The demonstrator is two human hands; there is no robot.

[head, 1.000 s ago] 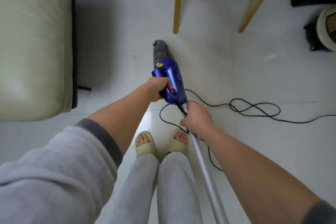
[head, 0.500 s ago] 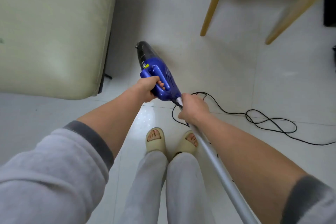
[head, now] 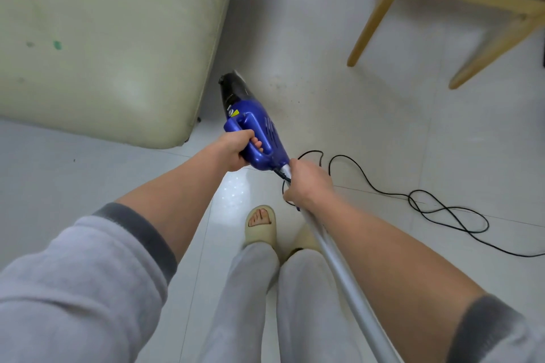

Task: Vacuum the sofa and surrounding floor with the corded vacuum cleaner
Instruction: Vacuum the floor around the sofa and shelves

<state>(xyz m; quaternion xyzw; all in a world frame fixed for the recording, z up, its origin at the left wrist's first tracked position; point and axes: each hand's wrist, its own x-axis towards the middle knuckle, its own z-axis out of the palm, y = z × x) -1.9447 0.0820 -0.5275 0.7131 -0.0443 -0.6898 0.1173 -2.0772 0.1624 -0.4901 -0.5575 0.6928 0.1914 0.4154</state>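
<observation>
Gripping: left hand (head: 233,150) was clamped on the blue vacuum cleaner (head: 256,130) handle | right hand (head: 306,183) was closed around the silver tube (head: 348,283) | vacuum nose pointed floorward just beside the sofa (head: 112,38) corner | black cord (head: 413,200) looped on the tiled floor (head: 339,103) | wooden chair (head: 460,0) stood well apart

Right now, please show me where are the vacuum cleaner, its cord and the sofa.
vacuum cleaner (head: 267,138): head view, on its blue body beside the handle.
cord (head: 365,183): head view, on a black stretch lying on the floor.
sofa (head: 112,38): head view, on the pale cushion top.
</observation>
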